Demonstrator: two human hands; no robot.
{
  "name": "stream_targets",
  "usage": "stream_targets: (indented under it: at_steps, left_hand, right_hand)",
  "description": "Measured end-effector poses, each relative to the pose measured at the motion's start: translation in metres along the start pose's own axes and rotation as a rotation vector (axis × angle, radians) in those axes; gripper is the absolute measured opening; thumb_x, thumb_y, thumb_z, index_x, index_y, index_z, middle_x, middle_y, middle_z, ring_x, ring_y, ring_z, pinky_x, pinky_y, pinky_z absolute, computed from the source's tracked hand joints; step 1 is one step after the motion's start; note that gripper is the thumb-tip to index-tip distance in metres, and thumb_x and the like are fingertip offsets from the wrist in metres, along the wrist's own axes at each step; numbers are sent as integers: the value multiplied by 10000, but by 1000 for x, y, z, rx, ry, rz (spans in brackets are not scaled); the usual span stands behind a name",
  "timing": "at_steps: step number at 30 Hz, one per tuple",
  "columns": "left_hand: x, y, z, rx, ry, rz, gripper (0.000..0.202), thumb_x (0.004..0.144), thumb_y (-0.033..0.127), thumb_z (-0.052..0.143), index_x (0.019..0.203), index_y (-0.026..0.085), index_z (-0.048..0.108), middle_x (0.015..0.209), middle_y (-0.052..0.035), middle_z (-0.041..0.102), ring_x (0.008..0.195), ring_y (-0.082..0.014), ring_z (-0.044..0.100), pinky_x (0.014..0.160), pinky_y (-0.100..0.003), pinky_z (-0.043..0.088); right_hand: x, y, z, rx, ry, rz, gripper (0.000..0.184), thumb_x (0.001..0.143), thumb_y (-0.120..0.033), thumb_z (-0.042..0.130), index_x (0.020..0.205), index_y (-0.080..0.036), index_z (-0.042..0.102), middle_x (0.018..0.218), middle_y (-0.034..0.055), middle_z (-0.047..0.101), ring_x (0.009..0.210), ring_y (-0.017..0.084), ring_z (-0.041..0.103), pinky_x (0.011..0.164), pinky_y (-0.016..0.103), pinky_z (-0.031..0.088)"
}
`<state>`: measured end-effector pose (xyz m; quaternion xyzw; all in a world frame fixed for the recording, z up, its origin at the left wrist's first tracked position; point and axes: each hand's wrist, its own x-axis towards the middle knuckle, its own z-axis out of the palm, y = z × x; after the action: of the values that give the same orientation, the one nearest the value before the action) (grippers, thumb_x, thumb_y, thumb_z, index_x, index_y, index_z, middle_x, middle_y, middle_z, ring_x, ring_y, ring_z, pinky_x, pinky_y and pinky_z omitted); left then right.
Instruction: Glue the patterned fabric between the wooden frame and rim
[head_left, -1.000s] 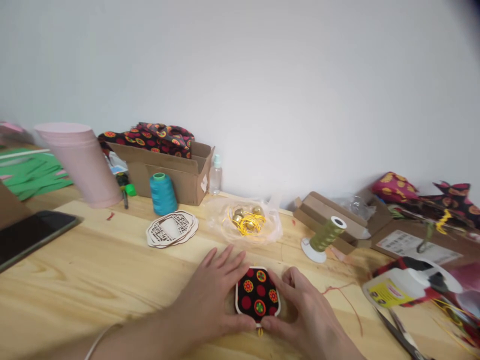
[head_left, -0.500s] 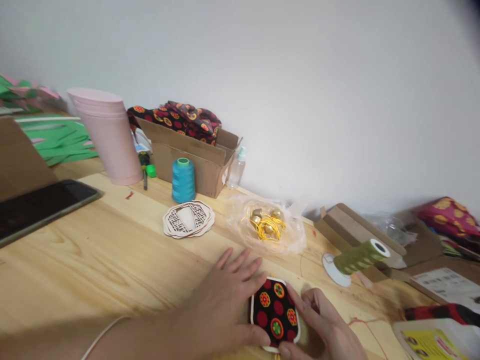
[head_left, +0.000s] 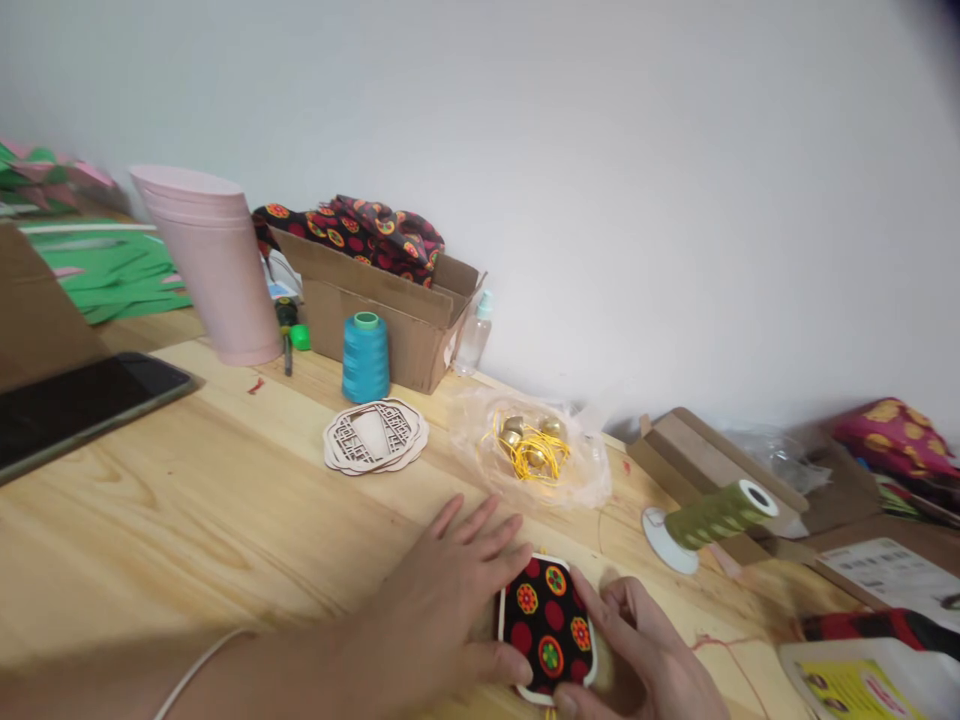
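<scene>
A small rounded-square piece covered in black fabric with red dots and flower motifs (head_left: 547,625), edged by a pale wooden rim, lies on the pine tabletop (head_left: 187,480) at the bottom of the view. My left hand (head_left: 450,600) presses against its left side with the fingers spread and the thumb along its lower edge. My right hand (head_left: 637,650) grips its right side, with the fingertips over the fabric. A little yellow cord shows under the piece's bottom edge.
Behind the hands lie stacked wooden lattice cutouts (head_left: 375,436) and a plastic bag with gold bells and yellow cord (head_left: 529,450). Nearby stand a teal thread cone (head_left: 366,358), an olive thread spool (head_left: 716,517), a cardboard box (head_left: 375,320) and a pink cup (head_left: 210,265).
The view has swung left since the oldest frame, shifting everything right. My hands and the piece sit lower in the view, and the piece is turned slightly. The last two frames differ little.
</scene>
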<state>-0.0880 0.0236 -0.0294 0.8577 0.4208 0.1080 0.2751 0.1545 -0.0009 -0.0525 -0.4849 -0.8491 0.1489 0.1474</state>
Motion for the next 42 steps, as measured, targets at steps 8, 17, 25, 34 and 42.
stream_targets:
  at_steps: [8,17,25,34,42]
  left_hand:
    - [1,3,-2,12,-1,-24,738,668,678,440,1298,305,346,1420,-53,293,1315,-281,178,1051,-544,130]
    - [1,7,-8,43,-43,-44,765,668,710,378,1307,294,325,1424,-51,269,1317,-274,165,1051,-540,120]
    - [4,12,-1,183,32,-84,748,649,711,413,1263,284,404,1384,-62,341,1286,-287,263,1032,-545,191]
    - [3,4,12,370,119,-20,685,706,662,402,1273,278,364,1363,-60,353,1255,-282,327,995,-526,293]
    - [2,8,12,535,143,-25,642,740,654,340,1258,276,375,1343,-40,364,1224,-277,378,963,-489,367]
  right_hand:
    - [5,-12,-6,-20,-45,53,642,696,-446,625,1268,-213,452,794,44,472,737,206,547,609,307,518]
    - [5,-20,-5,18,26,124,638,625,-340,689,1225,-260,491,787,29,478,728,206,533,606,320,503]
    - [8,-26,-12,9,-63,153,639,650,-348,643,1244,-182,475,820,67,493,754,236,534,630,384,490]
    - [6,-24,-5,12,20,154,699,624,-418,677,1252,-196,468,837,81,520,772,248,538,657,408,481]
    - [8,-26,-10,-45,-55,189,707,630,-454,669,1254,-189,468,866,113,550,817,286,540,681,439,477]
